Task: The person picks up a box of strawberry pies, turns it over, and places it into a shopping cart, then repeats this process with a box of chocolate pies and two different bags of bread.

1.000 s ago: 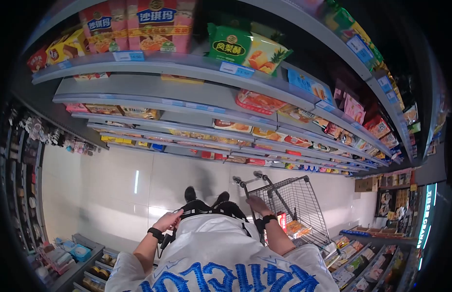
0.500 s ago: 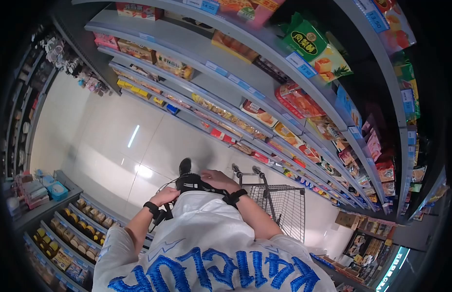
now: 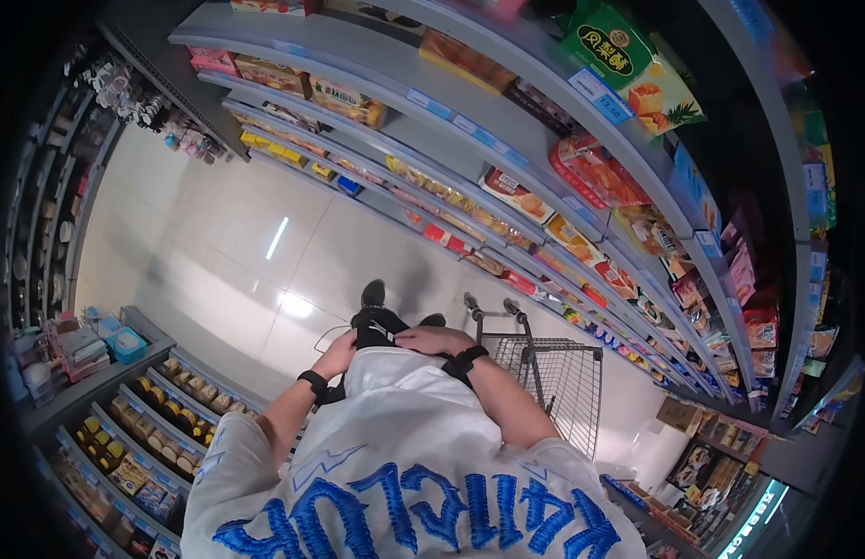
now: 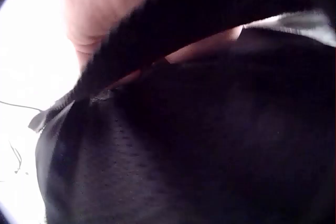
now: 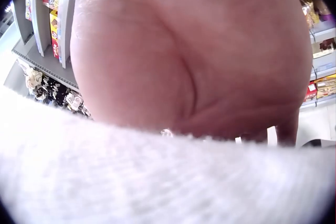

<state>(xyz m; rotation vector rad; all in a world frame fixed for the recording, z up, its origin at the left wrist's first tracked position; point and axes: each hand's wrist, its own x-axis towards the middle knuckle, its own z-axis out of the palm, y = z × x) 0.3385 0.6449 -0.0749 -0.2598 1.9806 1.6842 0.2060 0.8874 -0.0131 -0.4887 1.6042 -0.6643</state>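
Note:
In the head view, both hands are at the waist, below the hem of a white shirt [image 3: 409, 396]. My left hand [image 3: 339, 355] is against the black clothing at the left. The left wrist view shows this hand [image 4: 118, 3] partly behind a dark ribbed band [image 4: 157, 29], above black fabric [image 4: 210, 140]; its fingertips are hidden. My right hand [image 3: 430, 340] rests at the top of the black trousers [image 3: 380, 326], fingers relaxed and pointing left. In the right wrist view its palm [image 5: 194, 50] fills the middle, and white cloth [image 5: 168, 176] covers the lower part.
A wire shopping cart [image 3: 567, 373] stands beside the right arm. Shelves of packaged snacks, with a green bag [image 3: 609, 51], run along the front and right. Bins of packets [image 3: 125, 466] are at the lower left. Tiled floor [image 3: 218, 242] lies in the aisle.
My right hand has left the cart's handle and moved left to the waist. My left hand has shifted right, closer to it. The head view has turned, so the shelves now slant.

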